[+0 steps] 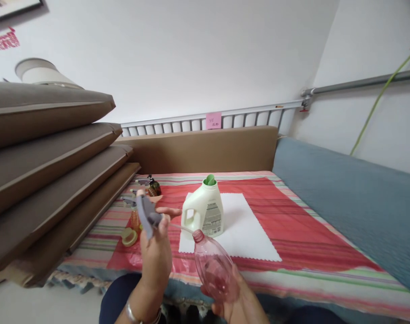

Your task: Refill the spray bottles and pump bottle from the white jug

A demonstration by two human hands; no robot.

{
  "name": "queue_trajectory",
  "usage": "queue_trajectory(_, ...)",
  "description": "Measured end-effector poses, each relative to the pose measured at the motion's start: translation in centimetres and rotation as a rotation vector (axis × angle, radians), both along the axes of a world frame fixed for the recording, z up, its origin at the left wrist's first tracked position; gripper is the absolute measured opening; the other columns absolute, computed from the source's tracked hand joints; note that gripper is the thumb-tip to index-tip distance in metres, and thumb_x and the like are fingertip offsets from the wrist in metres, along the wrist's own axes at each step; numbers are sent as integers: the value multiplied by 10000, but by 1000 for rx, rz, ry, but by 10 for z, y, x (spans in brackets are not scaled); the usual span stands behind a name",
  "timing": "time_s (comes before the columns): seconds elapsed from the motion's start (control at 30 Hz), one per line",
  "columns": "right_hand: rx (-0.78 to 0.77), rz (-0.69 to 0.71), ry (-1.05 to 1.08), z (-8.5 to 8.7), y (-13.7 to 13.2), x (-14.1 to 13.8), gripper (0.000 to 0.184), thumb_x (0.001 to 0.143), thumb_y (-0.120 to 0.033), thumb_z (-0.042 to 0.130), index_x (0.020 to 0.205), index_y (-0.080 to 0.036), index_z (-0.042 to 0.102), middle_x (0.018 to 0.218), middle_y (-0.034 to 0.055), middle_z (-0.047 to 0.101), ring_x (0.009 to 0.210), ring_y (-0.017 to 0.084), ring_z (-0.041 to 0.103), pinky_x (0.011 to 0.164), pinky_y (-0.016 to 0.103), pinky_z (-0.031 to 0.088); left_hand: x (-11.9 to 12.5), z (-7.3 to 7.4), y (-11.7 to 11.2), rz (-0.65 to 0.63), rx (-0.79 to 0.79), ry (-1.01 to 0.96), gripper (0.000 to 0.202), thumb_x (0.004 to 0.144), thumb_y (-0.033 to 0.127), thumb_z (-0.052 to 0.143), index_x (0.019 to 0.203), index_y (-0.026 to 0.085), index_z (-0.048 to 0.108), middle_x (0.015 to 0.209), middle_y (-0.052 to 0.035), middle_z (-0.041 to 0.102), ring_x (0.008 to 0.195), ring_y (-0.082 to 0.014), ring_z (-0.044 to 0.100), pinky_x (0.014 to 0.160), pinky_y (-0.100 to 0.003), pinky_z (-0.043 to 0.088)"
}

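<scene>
My left hand (156, 254) is closed round a grey trigger sprayer head (144, 213), whose thin clear dip tube (180, 227) runs toward the open neck of a pink see-through bottle (213, 267). My right hand (240, 301) grips that empty bottle from below, tilted with its neck up and to the left. Just behind them a white jug with a green spout (203, 209) stands upright on a white cloth (245, 227).
A red striped cover (292, 234) lies over the low surface. At its left are a round pale cap (129, 236), a small amber bottle (135, 219) and a dark spray bottle (153, 185). Brown cushions (50, 171) are stacked at left; a blue-grey mat (353, 198) lies at right.
</scene>
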State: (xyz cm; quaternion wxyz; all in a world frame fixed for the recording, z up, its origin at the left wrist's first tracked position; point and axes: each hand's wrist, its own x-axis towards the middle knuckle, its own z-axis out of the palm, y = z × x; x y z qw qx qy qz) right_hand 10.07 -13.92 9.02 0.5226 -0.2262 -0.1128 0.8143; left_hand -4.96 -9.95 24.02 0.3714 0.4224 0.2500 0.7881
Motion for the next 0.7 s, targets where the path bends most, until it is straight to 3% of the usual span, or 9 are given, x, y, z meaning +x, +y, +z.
queue_trajectory(0.1, -15, 19, 0, 1, 0, 0, 471, 689, -515, 682, 1065, -249, 584, 854, 25, 706, 742, 231, 680, 470, 248, 477, -2, -4, -3, 5, -33, 88, 194, 781, 242, 618, 975, 231, 609, 836, 1, 630, 828, -161, 625, 892, -347, 441)
queue_trajectory(0.17, -13, 32, -4, 3, 0, 0, 451, 680, -519, 687, 1019, -232, 610, 857, 26, 709, 749, 231, 680, 474, 247, 481, -4, -6, -3, 45, 3, 46, 219, 779, 227, 618, 996, 251, 593, 840, 17, 628, 838, -154, 623, 903, -348, 433)
queue_trajectory(0.33, -31, 51, -24, 4, 0, 0, 456, 675, -539, 681, 990, -211, 638, 861, 46, 718, 715, 218, 681, 468, 247, 489, -7, -9, 9, -212, -138, -58, 183, 743, 225, 651, 921, 220, 605, 827, 15, 616, 776, -146, 623, 776, -327, 496)
queue_trajectory(0.4, -42, 70, -19, 1, 0, 2, 438, 689, -529, 675, 964, -188, 655, 865, 56, 724, 737, 219, 683, 493, 248, 501, -12, -10, 17, -198, -122, -153, 162, 735, 225, 659, 885, 202, 604, 829, 16, 602, 768, -133, 612, 727, -296, 505)
queue_trajectory(0.57, -52, 155, -41, -22, 15, 13, 445, 629, -542, 716, 872, -172, 673, 790, 72, 731, 757, 235, 684, 541, 280, 521, -36, -11, 48, -97, -84, -312, 166, 689, 210, 700, 778, 186, 563, 665, 65, 551, 594, -67, 538, 674, -251, 486)
queue_trajectory(0.7, -32, 195, -154, -47, 38, 23, 467, 511, -609, 744, 681, -182, 659, 578, 45, 691, 547, 201, 649, 511, 298, 512, -49, -34, 82, -170, -256, -419, 224, 645, 247, 713, 619, 169, 504, 461, 106, 418, 424, -37, 414, 644, -249, 480)
